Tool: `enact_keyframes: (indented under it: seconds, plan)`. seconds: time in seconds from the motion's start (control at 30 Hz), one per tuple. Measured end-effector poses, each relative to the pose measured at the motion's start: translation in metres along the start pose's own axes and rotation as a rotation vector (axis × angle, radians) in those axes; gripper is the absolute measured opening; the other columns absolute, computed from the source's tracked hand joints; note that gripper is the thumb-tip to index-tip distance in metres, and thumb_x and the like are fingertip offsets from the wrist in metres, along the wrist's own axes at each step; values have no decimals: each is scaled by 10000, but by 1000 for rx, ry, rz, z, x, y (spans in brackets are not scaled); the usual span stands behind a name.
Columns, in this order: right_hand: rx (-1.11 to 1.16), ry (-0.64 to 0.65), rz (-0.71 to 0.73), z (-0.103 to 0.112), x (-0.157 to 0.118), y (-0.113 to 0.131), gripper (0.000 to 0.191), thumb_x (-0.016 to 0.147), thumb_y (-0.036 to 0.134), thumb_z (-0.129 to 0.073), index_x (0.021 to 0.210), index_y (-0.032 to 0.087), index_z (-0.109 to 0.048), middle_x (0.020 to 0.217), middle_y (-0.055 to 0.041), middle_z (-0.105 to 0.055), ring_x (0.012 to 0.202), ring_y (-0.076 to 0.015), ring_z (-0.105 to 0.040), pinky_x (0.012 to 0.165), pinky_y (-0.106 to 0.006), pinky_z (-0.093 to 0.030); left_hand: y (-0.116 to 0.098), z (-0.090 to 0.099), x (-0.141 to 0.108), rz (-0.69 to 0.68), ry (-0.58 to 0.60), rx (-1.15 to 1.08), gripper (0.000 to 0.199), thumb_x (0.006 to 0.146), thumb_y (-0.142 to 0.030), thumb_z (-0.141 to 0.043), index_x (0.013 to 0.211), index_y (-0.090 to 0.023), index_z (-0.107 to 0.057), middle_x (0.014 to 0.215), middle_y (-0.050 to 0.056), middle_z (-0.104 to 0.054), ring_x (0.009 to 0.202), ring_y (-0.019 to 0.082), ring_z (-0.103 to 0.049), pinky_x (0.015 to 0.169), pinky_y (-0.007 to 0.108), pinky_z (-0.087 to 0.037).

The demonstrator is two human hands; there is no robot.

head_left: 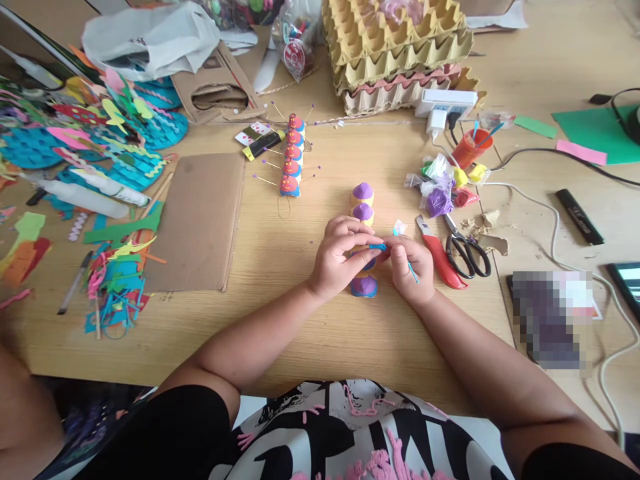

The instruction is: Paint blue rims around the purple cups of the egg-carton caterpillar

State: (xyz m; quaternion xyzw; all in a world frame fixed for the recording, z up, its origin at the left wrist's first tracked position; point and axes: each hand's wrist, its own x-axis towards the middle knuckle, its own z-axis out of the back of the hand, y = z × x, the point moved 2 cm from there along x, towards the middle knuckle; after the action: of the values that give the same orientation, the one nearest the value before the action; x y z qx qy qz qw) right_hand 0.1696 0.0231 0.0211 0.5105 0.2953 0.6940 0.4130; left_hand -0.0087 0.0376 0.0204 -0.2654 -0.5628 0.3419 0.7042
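Note:
My left hand (343, 257) is closed in a pinch on a small piece of blue clay (377, 247). Fingertips of my right hand (413, 263) meet it from the other side. A thin blue stick (413, 272) runs through my right hand, its lower end poking out below the fingers. Under both hands stands an upright row of egg-carton cups (363, 193) in yellow and blue, topped with purple clay; its middle is partly hidden. Farther off to the left lies a finished-looking carton caterpillar (291, 160) with red faces and pins sticking out.
Red-handled cutter (443, 257) and black scissors (467, 250) lie right of my hands, near bagged clay (440, 197) and an orange cup (470, 148). Cardboard (203, 220) and paper scraps (117, 287) are left. Egg trays (395, 53) stack behind. Another person's arm (27, 413) shows lower left.

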Motion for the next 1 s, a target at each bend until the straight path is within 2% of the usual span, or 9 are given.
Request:
enact_keyframes:
  seconds: [0.2,0.3,0.43,0.5,0.57,0.63,0.73,0.83,1.0]
  plan:
    - [29,-50,-42,-1,-2,-4,514,1116,594,-445,999,248,-806,688,-13,-751,646,-184,-708,691,-366,-600,7,1,-2,176,-75,-137,172,954,-454,-813,912,-289,-836,983,46,-758,1112,223,-687,1108,432,-520]
    - [-20,-44,-8,0,-2,-5,434,1101,577,-508,1076,254,-796,775,-29,-786,705,-192,-724,738,-382,-604,10,0,-5,269,-96,-208,221,945,-493,-814,905,-275,-827,987,50,-756,1141,228,-684,1115,419,-515]
    - [-139,-56,88,0,0,-5,386,974,553,-753,1248,280,-750,987,-59,-834,848,-229,-753,807,-417,-613,9,-4,-6,389,-49,-326,277,925,-526,-828,902,-250,-812,961,37,-749,991,186,-703,939,340,-551]
    - [-174,-43,126,-1,0,-4,312,972,481,-773,1220,291,-758,1003,-59,-836,861,-232,-759,814,-423,-622,9,-5,-7,442,-26,-362,322,901,-555,-842,879,-237,-802,913,27,-742,898,164,-695,826,303,-541]
    - [-180,-42,159,-2,0,-3,185,992,395,-753,1148,298,-776,957,-45,-830,838,-224,-759,809,-421,-627,9,-6,-8,457,-5,-371,377,889,-605,-833,874,-229,-806,913,35,-751,905,175,-704,828,308,-547]
    - [-170,-78,188,-1,-1,-3,121,992,320,-755,1108,300,-784,923,-32,-825,816,-217,-756,788,-412,-624,11,-6,-9,452,6,-385,454,930,-678,-749,918,-231,-828,984,59,-781,1012,215,-726,931,352,-567]
    - [-169,-142,186,0,-1,-3,122,975,269,-776,1096,280,-787,910,-36,-820,787,-213,-744,731,-397,-605,15,-7,-11,514,13,-448,694,1030,-796,-437,1035,-246,-861,1149,87,-810,1174,268,-722,1034,420,-566]
    - [-179,-150,167,1,1,-3,93,966,280,-783,1056,256,-793,875,-38,-808,760,-215,-737,710,-397,-593,16,-6,-11,577,32,-447,832,1042,-827,-237,1174,-295,-862,1327,65,-791,1184,271,-703,970,431,-565]
    - [-152,-130,161,2,0,-2,88,984,309,-774,1058,267,-796,849,-25,-797,739,-190,-711,715,-367,-565,13,-1,-5,534,-45,-442,826,1075,-764,-169,1233,-314,-843,1367,55,-781,1211,282,-664,861,437,-528]
